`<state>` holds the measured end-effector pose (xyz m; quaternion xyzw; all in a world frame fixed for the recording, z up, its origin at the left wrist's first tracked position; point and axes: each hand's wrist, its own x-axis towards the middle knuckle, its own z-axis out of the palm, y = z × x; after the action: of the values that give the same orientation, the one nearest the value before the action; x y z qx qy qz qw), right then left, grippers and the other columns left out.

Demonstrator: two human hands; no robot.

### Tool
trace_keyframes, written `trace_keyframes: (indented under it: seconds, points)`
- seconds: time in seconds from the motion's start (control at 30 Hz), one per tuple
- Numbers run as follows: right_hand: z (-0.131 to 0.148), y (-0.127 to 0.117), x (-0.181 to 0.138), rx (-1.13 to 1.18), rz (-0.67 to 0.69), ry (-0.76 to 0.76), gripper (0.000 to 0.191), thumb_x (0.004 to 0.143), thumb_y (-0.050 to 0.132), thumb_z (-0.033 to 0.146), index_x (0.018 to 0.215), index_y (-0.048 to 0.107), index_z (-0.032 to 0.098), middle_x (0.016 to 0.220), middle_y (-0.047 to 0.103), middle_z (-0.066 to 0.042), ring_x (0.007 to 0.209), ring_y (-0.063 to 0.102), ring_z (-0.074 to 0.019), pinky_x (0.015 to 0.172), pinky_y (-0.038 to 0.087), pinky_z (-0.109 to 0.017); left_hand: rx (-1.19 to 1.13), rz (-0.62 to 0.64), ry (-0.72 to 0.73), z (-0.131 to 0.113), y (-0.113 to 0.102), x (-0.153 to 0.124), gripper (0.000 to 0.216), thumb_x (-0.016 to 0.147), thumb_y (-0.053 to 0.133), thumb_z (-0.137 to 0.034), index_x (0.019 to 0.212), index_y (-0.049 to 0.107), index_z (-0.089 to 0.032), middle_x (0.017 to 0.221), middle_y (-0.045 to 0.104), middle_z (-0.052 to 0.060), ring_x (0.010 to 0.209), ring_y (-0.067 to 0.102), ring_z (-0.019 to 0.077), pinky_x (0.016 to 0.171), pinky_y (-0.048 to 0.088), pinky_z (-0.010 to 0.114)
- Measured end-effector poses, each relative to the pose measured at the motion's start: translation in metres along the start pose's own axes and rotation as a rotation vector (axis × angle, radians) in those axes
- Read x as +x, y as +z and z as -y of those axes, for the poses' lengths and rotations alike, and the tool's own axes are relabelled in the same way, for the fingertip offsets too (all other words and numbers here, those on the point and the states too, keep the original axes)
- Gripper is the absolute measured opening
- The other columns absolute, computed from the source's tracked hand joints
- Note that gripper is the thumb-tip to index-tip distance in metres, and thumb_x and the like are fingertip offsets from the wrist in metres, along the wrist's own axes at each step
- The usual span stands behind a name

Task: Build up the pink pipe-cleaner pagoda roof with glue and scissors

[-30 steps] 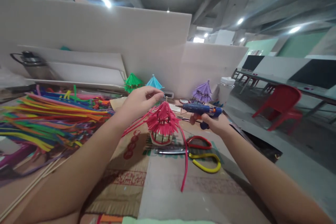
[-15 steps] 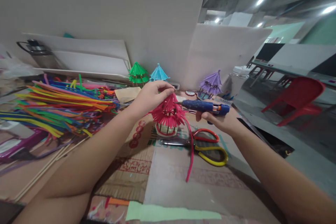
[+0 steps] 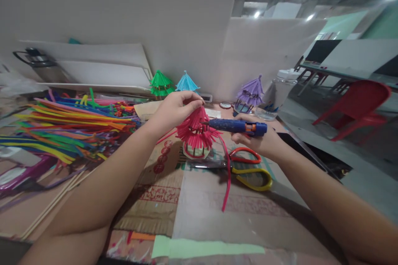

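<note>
A small pagoda model [image 3: 199,130] with two tiers of red pipe-cleaner roofing stands on a pale base on the cardboard. The fingers of my left hand [image 3: 178,109] pinch its roof peak from above. In my right hand [image 3: 258,138] is a blue hot glue gun [image 3: 233,126], its nozzle pointing left at the model's upper roof; I cannot tell whether it touches. A long red pipe cleaner [image 3: 228,174] trails from near the model across a pair of scissors [image 3: 248,169] with one red and one yellow handle.
Pipe cleaners [image 3: 77,120] in many colours are heaped at the left, near thin wooden sticks [image 3: 52,203]. Green [image 3: 161,83], blue [image 3: 185,81] and purple [image 3: 250,91] pagoda models stand behind, with a clear jar [image 3: 273,95] at the right. Cardboard [image 3: 155,198] covers the work area.
The glue gun's nozzle has shifted slightly left, onto the front of the red roof. My left hand keeps its pinch at the peak. The camera view has shifted a little.
</note>
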<state>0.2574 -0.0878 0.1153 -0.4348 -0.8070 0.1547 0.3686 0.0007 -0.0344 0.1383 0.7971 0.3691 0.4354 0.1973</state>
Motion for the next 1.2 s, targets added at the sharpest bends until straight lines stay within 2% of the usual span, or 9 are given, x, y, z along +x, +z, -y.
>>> trace_keyframes:
  seconds: [0.23,0.33,0.57,0.7,0.83,1.0,1.2]
  points:
    - [-0.003,0.002,-0.001,-0.127,0.018,-0.052,0.043,0.076,0.072,0.061,0.093,0.062,0.022,0.074,0.060,0.000,0.064,0.051,-0.0165,0.062,0.036,-0.028,0.043,0.003,0.007,-0.007,-0.002,-0.001,0.026,0.090,0.058,-0.035,0.092,0.073,-0.014,0.089,0.074,0.004,0.082,0.065,0.0171,0.076,0.048,0.025]
    - [0.000,0.001,-0.001,-0.135,0.035,-0.054,0.041,0.077,0.072,0.059,0.089,0.061,0.022,0.073,0.059,0.000,0.066,0.051,-0.0171,0.063,0.036,-0.027,0.059,0.003,0.017,-0.008,-0.002,-0.002,0.026,0.090,0.058,-0.035,0.093,0.073,-0.014,0.089,0.074,0.004,0.083,0.065,0.0171,0.077,0.048,0.025]
    - [0.010,0.000,0.001,-0.002,0.044,-0.098,0.040,0.078,0.073,0.056,0.079,0.058,0.020,0.071,0.059,0.000,0.065,0.052,-0.0156,0.061,0.037,-0.026,0.070,0.027,-0.007,-0.009,-0.005,-0.001,0.027,0.090,0.058,-0.038,0.091,0.072,-0.015,0.089,0.074,0.003,0.080,0.065,0.0167,0.078,0.048,0.025]
    - [0.013,0.002,-0.002,0.056,0.096,-0.087,0.039,0.080,0.071,0.056,0.081,0.061,0.019,0.074,0.063,-0.001,0.066,0.055,-0.0155,0.061,0.040,-0.025,0.079,0.027,-0.029,-0.010,-0.009,0.000,0.028,0.089,0.058,-0.040,0.090,0.073,-0.016,0.087,0.074,0.003,0.081,0.065,0.0175,0.078,0.048,0.025]
    - [0.009,0.017,-0.007,0.142,0.031,-0.110,0.043,0.078,0.070,0.062,0.082,0.062,0.020,0.077,0.066,-0.003,0.070,0.059,-0.0175,0.064,0.045,-0.027,0.094,0.022,-0.052,-0.009,-0.013,0.000,0.029,0.089,0.059,-0.042,0.092,0.072,-0.017,0.086,0.073,0.002,0.081,0.064,0.0180,0.080,0.048,0.027]
    - [-0.004,0.036,-0.011,0.283,0.019,-0.056,0.048,0.076,0.069,0.067,0.090,0.062,0.022,0.077,0.069,-0.004,0.069,0.063,-0.0198,0.064,0.048,-0.030,0.082,0.046,-0.104,-0.005,-0.014,0.002,0.033,0.087,0.058,-0.047,0.091,0.071,-0.017,0.083,0.072,0.003,0.076,0.064,0.0186,0.073,0.048,0.027]
    - [-0.002,0.032,-0.011,0.328,0.011,-0.012,0.049,0.072,0.073,0.067,0.085,0.057,0.022,0.077,0.069,-0.003,0.069,0.062,-0.0182,0.062,0.046,-0.027,0.090,0.049,-0.131,-0.003,-0.015,0.002,0.036,0.086,0.058,-0.049,0.097,0.071,-0.017,0.087,0.074,0.004,0.078,0.065,0.0197,0.073,0.049,0.028]
